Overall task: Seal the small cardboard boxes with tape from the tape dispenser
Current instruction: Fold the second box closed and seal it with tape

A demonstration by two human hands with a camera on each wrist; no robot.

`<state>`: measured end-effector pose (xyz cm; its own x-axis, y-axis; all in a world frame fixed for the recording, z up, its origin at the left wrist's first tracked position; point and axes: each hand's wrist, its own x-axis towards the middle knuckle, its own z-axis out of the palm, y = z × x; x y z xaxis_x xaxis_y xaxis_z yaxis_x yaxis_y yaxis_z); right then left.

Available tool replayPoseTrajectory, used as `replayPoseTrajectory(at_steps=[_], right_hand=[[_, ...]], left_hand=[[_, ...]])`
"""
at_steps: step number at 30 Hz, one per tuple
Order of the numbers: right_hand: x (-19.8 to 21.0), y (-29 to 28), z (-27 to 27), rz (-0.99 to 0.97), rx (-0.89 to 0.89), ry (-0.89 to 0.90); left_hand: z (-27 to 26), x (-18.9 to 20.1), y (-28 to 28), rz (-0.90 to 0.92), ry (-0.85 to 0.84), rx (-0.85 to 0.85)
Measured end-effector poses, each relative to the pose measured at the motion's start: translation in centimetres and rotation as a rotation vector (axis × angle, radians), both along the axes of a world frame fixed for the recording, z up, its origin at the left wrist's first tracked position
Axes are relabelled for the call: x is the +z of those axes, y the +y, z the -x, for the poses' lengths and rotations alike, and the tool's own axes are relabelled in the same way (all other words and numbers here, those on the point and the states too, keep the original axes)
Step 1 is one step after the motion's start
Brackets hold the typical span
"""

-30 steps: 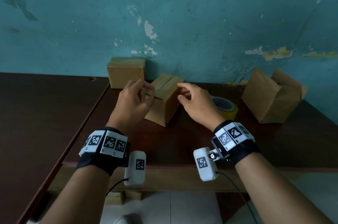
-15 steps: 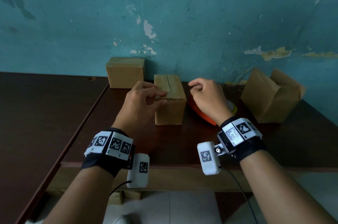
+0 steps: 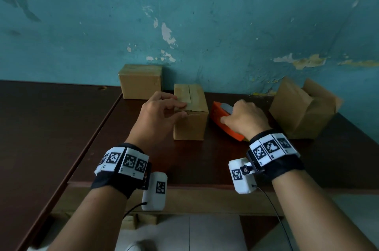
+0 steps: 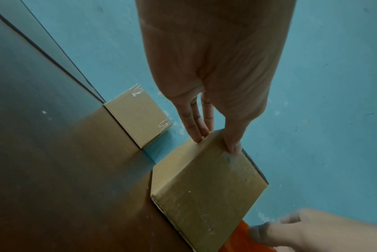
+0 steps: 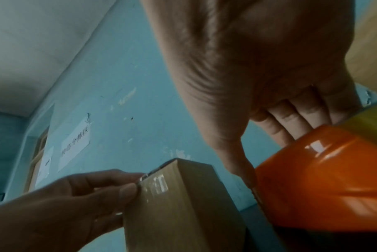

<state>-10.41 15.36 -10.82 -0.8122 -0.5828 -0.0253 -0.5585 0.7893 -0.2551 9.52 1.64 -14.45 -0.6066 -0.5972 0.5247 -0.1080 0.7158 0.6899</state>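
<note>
A small cardboard box (image 3: pixel 190 115) stands upright mid-table with its top flaps folded shut and a seam along the top. My left hand (image 3: pixel 180 110) holds its near left top edge, fingers on top and thumb on the front face; the left wrist view shows this hand (image 4: pixel 216 143) on the box (image 4: pixel 206 191). Just right of the box, my right hand (image 3: pixel 231 117) grips the orange tape dispenser (image 3: pixel 220 116), which is tilted. In the right wrist view the fingers (image 5: pixel 291 129) curl behind the dispenser (image 5: pixel 323 184) and its yellowish roll (image 5: pixel 373 126).
A taped box (image 3: pixel 140 81) sits against the blue wall at the back left. A larger box with raised flaps (image 3: pixel 301 107) stands at the right. The dark wooden table (image 3: pixel 194 158) joins a second tabletop (image 3: pixel 41 127) on the left.
The middle box went from tilted and skewed to upright and square on the table. My right hand left the box, moved right and took hold of the orange dispenser.
</note>
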Motion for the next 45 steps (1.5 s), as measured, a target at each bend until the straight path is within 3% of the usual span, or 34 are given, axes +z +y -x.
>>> replayPoseTrajectory(at_steps=[5,9,18,29,36,45], right_hand=[[0.0,0.1,-0.5,-0.13,0.004,0.033],[0.6,0.5,0.1,-0.114,0.049,0.002],[3.7,1.8,1.6,0.317,0.014,-0.189],[4.3,1.8,0.9,0.65,-0.053,-0.052],[6.0,2.1,-0.5,0.786,0.15,0.003],[7.1,2.3,-2.1,0.735,0.407,0.016]], left_hand=[[0.0,0.2,0.2,0.004,-0.02,0.001],[-0.4,0.7,0.3,-0.024,-0.029,0.033],[-0.6,2.2,0.7,-0.119,0.042,0.092],[0.1,3.0,1.1,-0.258,0.15,0.075],[0.2,4.5,2.3,-0.345,0.181,-0.048],[1.0,5.8,3.8,-0.544,0.298,-0.158]])
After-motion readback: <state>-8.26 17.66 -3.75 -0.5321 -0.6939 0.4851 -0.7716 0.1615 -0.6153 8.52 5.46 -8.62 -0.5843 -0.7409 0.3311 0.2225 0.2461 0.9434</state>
